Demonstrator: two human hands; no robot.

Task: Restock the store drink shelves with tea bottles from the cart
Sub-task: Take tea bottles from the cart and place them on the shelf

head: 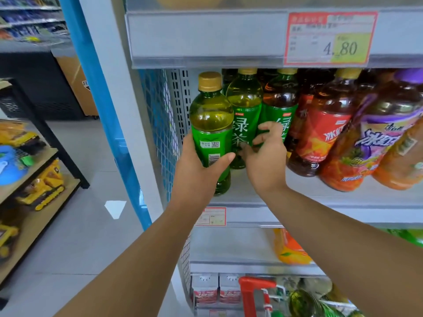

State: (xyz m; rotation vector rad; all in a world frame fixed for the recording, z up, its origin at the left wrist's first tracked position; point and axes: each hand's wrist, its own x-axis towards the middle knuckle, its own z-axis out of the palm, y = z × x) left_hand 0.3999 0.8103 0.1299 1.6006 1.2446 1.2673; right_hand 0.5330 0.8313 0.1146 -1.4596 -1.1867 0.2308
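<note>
My left hand (196,165) grips a green tea bottle (210,115) with a gold cap. The bottle stands upright at the left end of the grey shelf (320,191), close to the front edge. My right hand (263,154) is beside it, fingers loosely curled, fingertips touching the second green tea bottle (246,106) in the row. A third green tea bottle (280,99) stands right of that. At the bottom right, the red-handled cart (256,291) holds more green bottles (304,303).
Red-labelled iced tea bottles (320,133) and a purple-capped bottle (377,138) fill the shelf to the right. A price tag (329,38) reads 4.80 on the shelf above. An orange drink pack (290,248) sits one shelf down. Toy trucks (43,188) line a rack at left.
</note>
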